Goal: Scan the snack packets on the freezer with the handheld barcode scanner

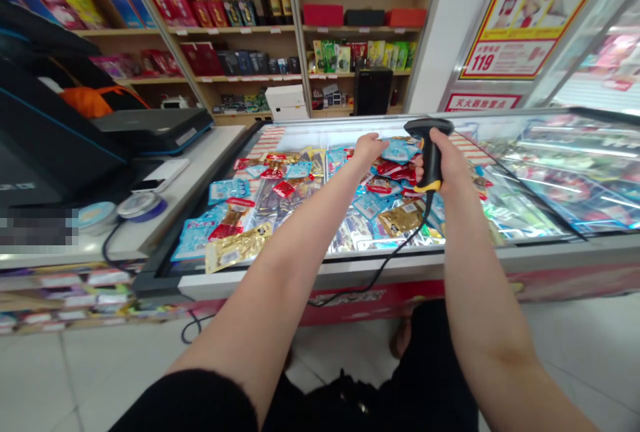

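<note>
My right hand [450, 155] is wrapped around the handle of a black and yellow barcode scanner [431, 152], held upright over the glass top of a chest freezer. Its black cable [395, 255] droops down over the freezer's front edge. My left hand [369, 150] pinches the edge of a blue snack packet [400, 150], just left of the scanner. Red, blue and gold packets lie spread on the glass under both hands, among them a gold packet [401, 217] below the scanner. Farther left are another gold packet [239, 247] and a red-brown packet [233, 217].
A counter at the left bears a dark checkout machine [45, 125], a white phone-like device [160, 175] and a round tub [141, 206]. Shelves [230, 31] with boxes and bottles stand behind. Sliding glass [590, 159] continues rightward.
</note>
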`<move>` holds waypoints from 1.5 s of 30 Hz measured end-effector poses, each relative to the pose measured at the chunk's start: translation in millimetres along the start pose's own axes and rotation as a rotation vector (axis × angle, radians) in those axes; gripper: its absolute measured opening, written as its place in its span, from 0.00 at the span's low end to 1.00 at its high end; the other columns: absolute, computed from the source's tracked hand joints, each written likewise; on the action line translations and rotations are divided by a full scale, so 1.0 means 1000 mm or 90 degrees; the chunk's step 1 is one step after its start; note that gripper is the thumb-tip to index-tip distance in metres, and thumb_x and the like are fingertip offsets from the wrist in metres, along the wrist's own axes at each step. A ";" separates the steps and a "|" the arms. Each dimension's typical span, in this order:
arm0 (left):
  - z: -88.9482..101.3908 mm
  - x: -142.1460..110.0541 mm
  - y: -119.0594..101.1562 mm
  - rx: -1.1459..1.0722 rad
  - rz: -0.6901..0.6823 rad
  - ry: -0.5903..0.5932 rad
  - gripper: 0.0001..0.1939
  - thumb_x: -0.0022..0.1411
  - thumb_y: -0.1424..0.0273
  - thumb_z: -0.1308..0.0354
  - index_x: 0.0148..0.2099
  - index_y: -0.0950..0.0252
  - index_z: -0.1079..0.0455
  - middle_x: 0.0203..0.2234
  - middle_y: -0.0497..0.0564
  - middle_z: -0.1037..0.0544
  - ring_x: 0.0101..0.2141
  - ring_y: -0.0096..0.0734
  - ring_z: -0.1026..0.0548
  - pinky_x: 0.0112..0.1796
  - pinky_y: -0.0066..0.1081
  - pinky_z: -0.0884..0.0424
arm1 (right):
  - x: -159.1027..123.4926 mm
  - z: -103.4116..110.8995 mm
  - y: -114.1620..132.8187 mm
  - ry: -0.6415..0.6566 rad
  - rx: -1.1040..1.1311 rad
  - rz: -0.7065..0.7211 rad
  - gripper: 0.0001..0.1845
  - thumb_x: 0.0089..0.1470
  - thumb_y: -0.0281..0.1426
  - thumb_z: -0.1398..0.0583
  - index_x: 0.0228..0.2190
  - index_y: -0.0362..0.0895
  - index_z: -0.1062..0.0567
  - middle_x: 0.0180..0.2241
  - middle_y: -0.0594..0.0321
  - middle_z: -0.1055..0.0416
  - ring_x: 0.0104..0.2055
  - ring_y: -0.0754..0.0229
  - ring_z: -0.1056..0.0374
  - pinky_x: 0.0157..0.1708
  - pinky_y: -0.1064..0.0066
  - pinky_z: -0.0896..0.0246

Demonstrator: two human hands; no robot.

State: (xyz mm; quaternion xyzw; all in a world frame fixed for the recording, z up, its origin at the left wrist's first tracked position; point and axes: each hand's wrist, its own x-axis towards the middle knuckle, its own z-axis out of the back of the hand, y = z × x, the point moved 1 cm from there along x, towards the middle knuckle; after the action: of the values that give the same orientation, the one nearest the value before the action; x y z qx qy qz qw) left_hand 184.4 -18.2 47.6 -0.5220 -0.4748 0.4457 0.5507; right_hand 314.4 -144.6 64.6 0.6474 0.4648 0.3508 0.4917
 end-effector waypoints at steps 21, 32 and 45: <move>0.177 -0.028 0.044 0.564 -0.077 -0.239 0.21 0.59 0.76 0.44 0.54 0.68 0.24 0.53 0.59 0.21 0.55 0.40 0.25 0.55 0.31 0.34 | 0.004 -0.087 -0.036 0.137 -0.070 -0.114 0.19 0.61 0.47 0.39 0.30 0.45 0.31 0.16 0.65 0.33 0.13 0.61 0.38 0.11 0.71 0.41; 0.211 -0.032 0.054 0.700 -0.017 -0.243 0.23 0.63 0.57 0.41 0.52 0.69 0.24 0.49 0.65 0.20 0.53 0.49 0.25 0.51 0.36 0.32 | -0.002 -0.160 -0.078 0.222 -0.186 -0.185 0.18 0.64 0.45 0.41 0.28 0.45 0.33 0.14 0.65 0.34 0.12 0.62 0.39 0.11 0.73 0.42; 0.216 -0.015 0.053 0.640 0.037 -0.196 0.16 0.54 0.61 0.33 0.42 0.66 0.23 0.43 0.62 0.19 0.49 0.50 0.22 0.48 0.34 0.29 | -0.005 -0.163 -0.081 0.224 -0.161 -0.183 0.17 0.63 0.44 0.41 0.28 0.46 0.34 0.14 0.65 0.34 0.11 0.62 0.39 0.10 0.72 0.41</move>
State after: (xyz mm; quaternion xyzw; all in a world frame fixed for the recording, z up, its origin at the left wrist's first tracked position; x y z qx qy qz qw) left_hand -31.3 3.4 -5.6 -0.1346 -0.2631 0.7053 0.6443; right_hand 143.9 -92.1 30.6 0.4366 0.5830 0.4400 0.5253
